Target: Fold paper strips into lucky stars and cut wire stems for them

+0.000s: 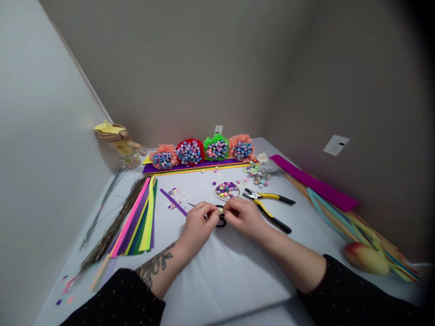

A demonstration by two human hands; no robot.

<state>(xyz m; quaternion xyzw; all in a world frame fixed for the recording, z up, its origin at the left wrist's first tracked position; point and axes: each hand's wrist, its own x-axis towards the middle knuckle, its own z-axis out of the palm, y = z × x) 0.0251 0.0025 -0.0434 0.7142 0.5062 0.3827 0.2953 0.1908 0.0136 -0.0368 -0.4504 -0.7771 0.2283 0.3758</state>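
My left hand [200, 222] and my right hand [245, 216] meet over the table, thumbs and fingers pinched. Between their fingertips is a small pale yellow paper piece [220, 211], mostly covered by the fingers. Beneath my hands lie scissors [221, 222]; their black handle loops show, and a blade tip pokes out left of my left hand. Just beyond my right hand is a small round dish [227, 190] of purple, pink and pale folded paper pieces. Pliers [272, 213] with yellow and black handles lie to the right, jaws toward the dish. A purple paper strip [173, 202] lies to the left.
Colored paper strips [136, 222] and a bundle of dry twigs [115, 226] lie left. Several paper-flower bouquets [189, 152] line the back. A basket-like container [118, 145] stands back left. On the right are thin sticks [299, 183], a magenta sheet [316, 184] and a mango-like fruit [366, 259].
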